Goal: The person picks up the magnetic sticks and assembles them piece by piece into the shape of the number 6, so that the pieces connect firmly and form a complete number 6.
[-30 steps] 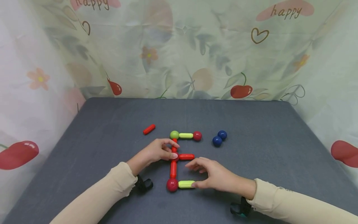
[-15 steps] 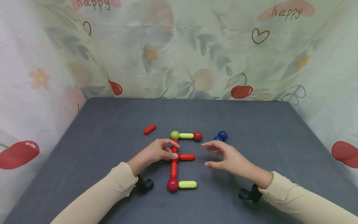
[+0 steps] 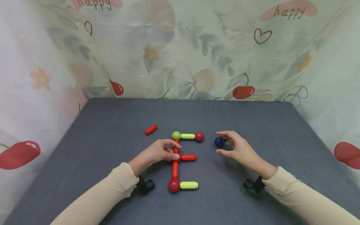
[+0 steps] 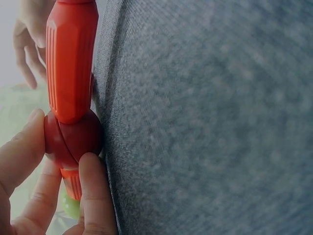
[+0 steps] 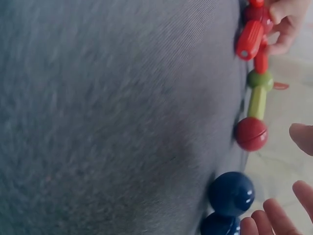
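An E-shaped figure of balls and rods lies on the dark table. My left hand (image 3: pixel 157 153) pinches its middle red ball (image 4: pixel 73 139) between thumb and fingers. From that ball a red rod (image 3: pixel 188 157) points right, and a second red rod (image 3: pixel 175 170) joins it to the front red ball (image 3: pixel 174 185) with its yellow-green rod (image 3: pixel 189 185). At the back are a green ball (image 3: pixel 176 135), another yellow-green rod (image 3: pixel 187 136) and a red ball (image 3: pixel 199 136). My right hand (image 3: pixel 239 150) spreads thumb and fingers beside a blue ball (image 3: pixel 219 142); a second blue ball (image 5: pixel 220 224) adjoins it, hidden in the head view.
A loose red rod (image 3: pixel 151 130) lies behind my left hand, left of the figure. The table (image 3: pixel 112 115) ends at a patterned cloth (image 3: pixel 185 56) that hangs behind it and on both sides.
My right hand has left the front yellow-green rod and moved back and right to the blue balls, thumb and fingers apart. My left hand keeps its pinch on the middle red ball.
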A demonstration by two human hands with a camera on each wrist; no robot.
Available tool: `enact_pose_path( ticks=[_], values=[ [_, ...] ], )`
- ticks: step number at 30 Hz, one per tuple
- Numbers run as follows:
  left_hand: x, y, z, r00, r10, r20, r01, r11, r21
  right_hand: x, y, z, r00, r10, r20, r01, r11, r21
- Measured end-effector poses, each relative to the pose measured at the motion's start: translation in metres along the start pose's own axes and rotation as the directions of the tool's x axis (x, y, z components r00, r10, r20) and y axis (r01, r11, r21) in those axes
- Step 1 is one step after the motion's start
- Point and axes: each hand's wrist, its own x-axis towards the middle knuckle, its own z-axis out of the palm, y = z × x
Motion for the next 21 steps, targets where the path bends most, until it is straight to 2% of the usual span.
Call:
enact_pose_path(
  ticks=[11, 21],
  values=[
    [0.001, 0.000, 0.000, 1.000, 0.001, -0.003, -0.001, 1.000, 0.001, 0.008, 0.010, 0.007, 1.000, 0.003, 0.017, -0.003, 0.999, -0.043],
    [-0.001, 0.000, 0.000, 1.000, 0.004, -0.005, -0.004, 1.000, 0.005, 0.010, 0.011, 0.015, 0.996, 0.031, 0.089, -0.025, 0.998, -0.063]
  ],
)
